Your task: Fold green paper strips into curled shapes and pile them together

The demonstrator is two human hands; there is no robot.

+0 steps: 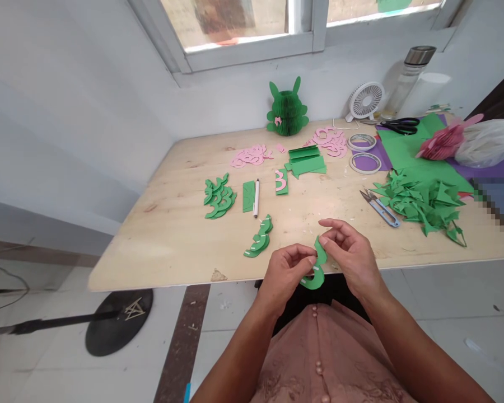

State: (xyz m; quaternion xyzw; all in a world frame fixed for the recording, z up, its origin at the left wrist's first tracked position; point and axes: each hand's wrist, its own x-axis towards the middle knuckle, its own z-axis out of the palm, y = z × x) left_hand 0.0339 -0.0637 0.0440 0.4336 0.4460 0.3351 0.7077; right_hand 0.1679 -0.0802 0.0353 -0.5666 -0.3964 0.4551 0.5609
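Observation:
A curved green paper piece (317, 278) with short white strips is held between both hands at the table's front edge. My left hand (288, 274) pinches its left side between thumb and fingers. At its upper end, my right hand (346, 252) grips it with thumb and fingertips. To the left lie similar green pieces with white strips (259, 240), overlapping in a row. Behind them are a green rectangle (248, 196), a white pen (256, 198) and a pile of green cut shapes (219, 197).
Blue snips (380, 208) and green scraps (424, 201) lie right of my hands. Farther back are tape rolls (365, 163), pink cutouts (252, 156), folded green paper (306, 163), a green paper rabbit (287, 112), black scissors (401, 125) and a white fan (366, 101).

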